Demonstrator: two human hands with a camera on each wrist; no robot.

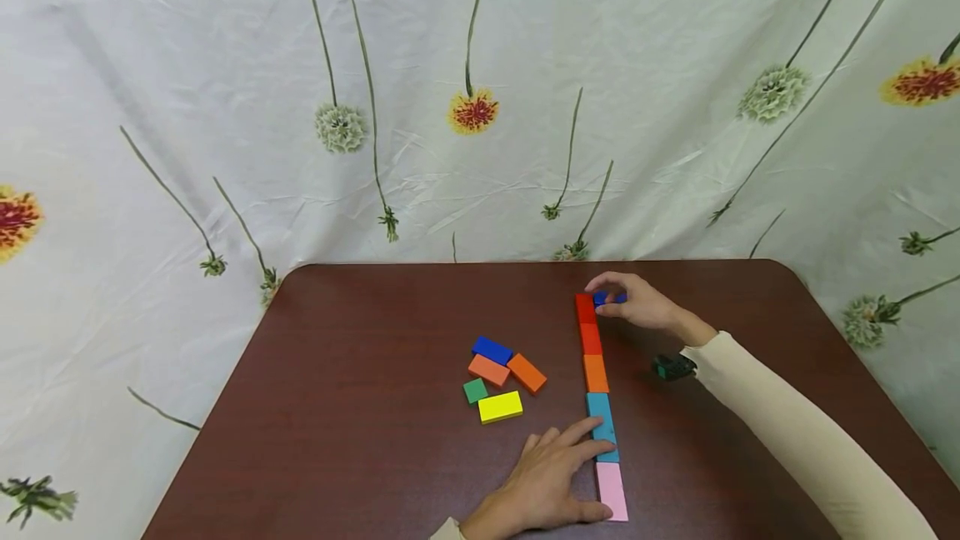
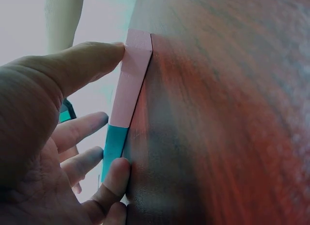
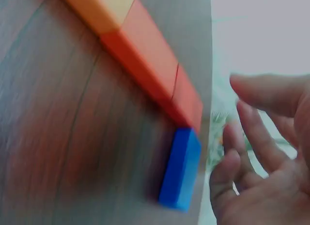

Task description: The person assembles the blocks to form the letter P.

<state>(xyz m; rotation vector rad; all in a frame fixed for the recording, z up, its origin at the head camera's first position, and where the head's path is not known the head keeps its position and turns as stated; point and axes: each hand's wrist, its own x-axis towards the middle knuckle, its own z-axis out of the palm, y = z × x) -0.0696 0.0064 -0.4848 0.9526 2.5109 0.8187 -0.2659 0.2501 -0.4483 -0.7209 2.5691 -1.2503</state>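
Note:
A straight row of blocks runs away from me: pink (image 1: 612, 492) at the near end, then light blue (image 1: 597, 405), orange (image 1: 596, 373) and red (image 1: 590, 338) to the far end. My left hand (image 1: 540, 477) rests at the near part, thumb at the pink block and fingertips on the light blue part. At the far end, a dark blue block (image 3: 180, 169) lies at an angle to the last red block (image 3: 188, 99). Beside it my right hand (image 1: 641, 302) hovers with relaxed fingers, apart from the block in the right wrist view.
Left of the row lie loose blocks: blue (image 1: 492, 350), salmon (image 1: 488, 370), orange (image 1: 527, 373), green (image 1: 475, 391) and yellow (image 1: 500, 407). The brown table (image 1: 337, 407) ends at a flowered cloth (image 1: 420, 157) behind it.

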